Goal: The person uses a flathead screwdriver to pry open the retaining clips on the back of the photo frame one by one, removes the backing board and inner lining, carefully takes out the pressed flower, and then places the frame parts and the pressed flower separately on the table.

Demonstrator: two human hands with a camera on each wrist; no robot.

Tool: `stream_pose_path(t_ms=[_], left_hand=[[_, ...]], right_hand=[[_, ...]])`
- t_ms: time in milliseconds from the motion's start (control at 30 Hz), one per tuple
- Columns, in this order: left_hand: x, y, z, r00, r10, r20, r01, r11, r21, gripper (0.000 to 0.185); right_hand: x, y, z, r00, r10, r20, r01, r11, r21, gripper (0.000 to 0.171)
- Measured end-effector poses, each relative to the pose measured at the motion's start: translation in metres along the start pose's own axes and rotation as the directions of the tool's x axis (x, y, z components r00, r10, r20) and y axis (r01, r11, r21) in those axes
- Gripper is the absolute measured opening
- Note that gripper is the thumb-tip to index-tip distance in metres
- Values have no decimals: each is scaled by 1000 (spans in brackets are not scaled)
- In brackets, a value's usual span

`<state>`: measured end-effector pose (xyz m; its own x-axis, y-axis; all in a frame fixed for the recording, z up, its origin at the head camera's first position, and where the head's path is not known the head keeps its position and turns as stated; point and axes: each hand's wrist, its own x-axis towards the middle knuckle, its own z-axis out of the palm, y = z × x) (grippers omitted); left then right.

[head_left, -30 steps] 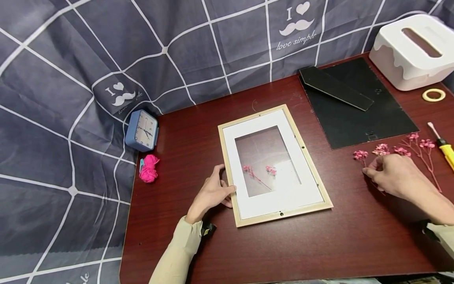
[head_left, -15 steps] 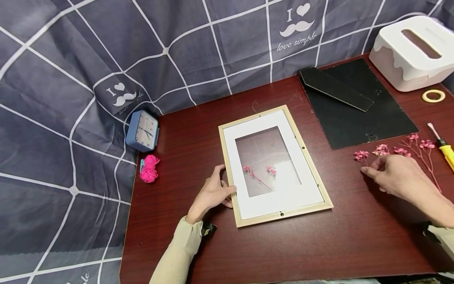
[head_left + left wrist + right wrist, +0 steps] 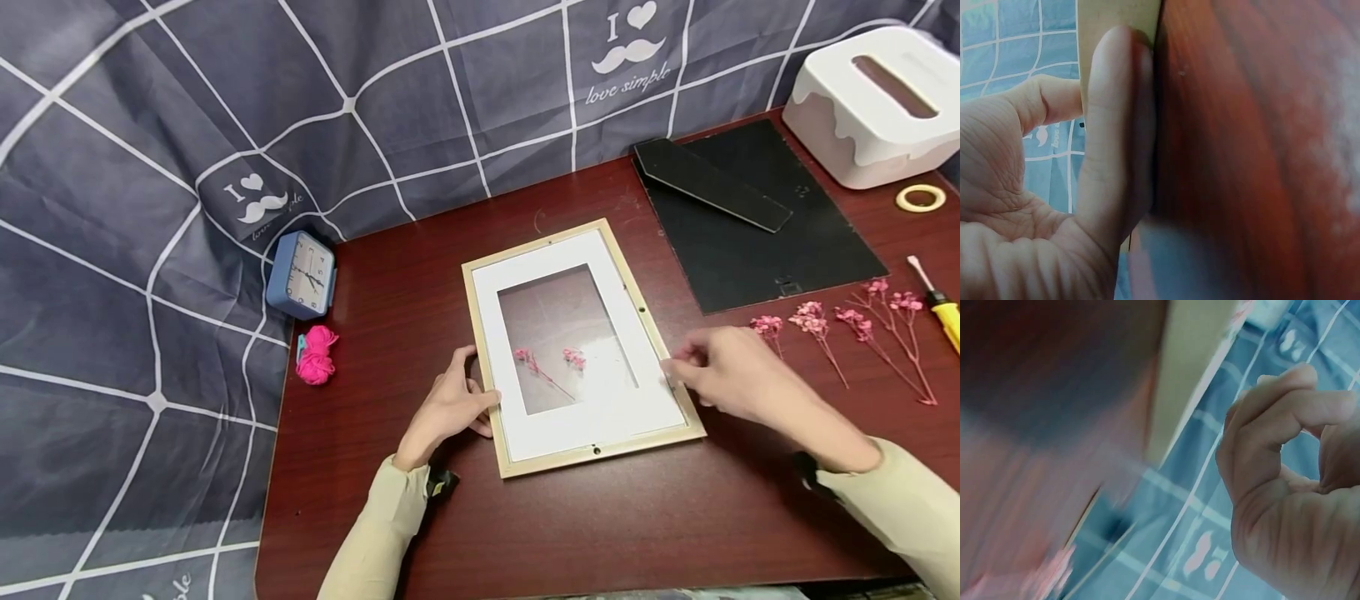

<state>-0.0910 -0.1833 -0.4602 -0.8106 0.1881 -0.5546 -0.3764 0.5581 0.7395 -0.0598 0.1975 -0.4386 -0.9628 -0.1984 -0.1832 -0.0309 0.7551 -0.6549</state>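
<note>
A light wooden picture frame [image 3: 558,468] with a white mat [image 3: 626,412] lies on the table. Two pink dried-flower sprigs rest in its window, one with a long stem [image 3: 551,383], the other a short cluster [image 3: 574,358]. My left hand [image 3: 448,400] grips the frame's left edge, thumb on top; the left wrist view shows the left hand [image 3: 1107,144] against the wooden edge. My right hand [image 3: 738,375] is over the frame's right edge, fingers curled towards the thumb. In the right wrist view the right hand's [image 3: 1279,469] fingertips are partly cut off; whether they pinch something is hidden.
Several pink sprigs [image 3: 862,325] lie at the right, beside a yellow-handled screwdriver [image 3: 947,315]. Behind are a black backing board [image 3: 787,258] with a stand, a white tissue box [image 3: 847,133] and a tape ring [image 3: 920,198]. Far left: a blue clock [image 3: 300,275] and pink yarn [image 3: 315,357].
My right hand has moved left from the loose sprigs to the frame's right edge, uncovering their stems. My left hand stays on the frame, which has not moved.
</note>
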Motion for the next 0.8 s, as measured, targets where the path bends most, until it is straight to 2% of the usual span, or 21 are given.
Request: stream_pose_path(t_ms=[233, 467, 567, 667, 800], left_hand=[[1, -1, 0, 1000, 16, 6, -15, 1000, -8, 91], [2, -1, -2, 1000, 16, -5, -17, 1000, -8, 90], [2, -1, -2, 1000, 16, 2, -16, 1000, -15, 90], [1, -1, -2, 1000, 15, 11, -15, 1000, -23, 91], [1, 0, -3, 1000, 13, 8, -13, 1000, -14, 90]], right_hand=[[22, -51, 27, 990, -135, 47, 133, 990, 39, 15], [55, -89, 55, 945, -293, 148, 301, 953, -36, 23], [73, -90, 74, 929, -312, 202, 328, 943, -54, 32], [92, -77, 99, 927, -291, 239, 317, 945, -78, 41], [108, -64, 121, 929, -262, 261, 304, 943, -136, 41]])
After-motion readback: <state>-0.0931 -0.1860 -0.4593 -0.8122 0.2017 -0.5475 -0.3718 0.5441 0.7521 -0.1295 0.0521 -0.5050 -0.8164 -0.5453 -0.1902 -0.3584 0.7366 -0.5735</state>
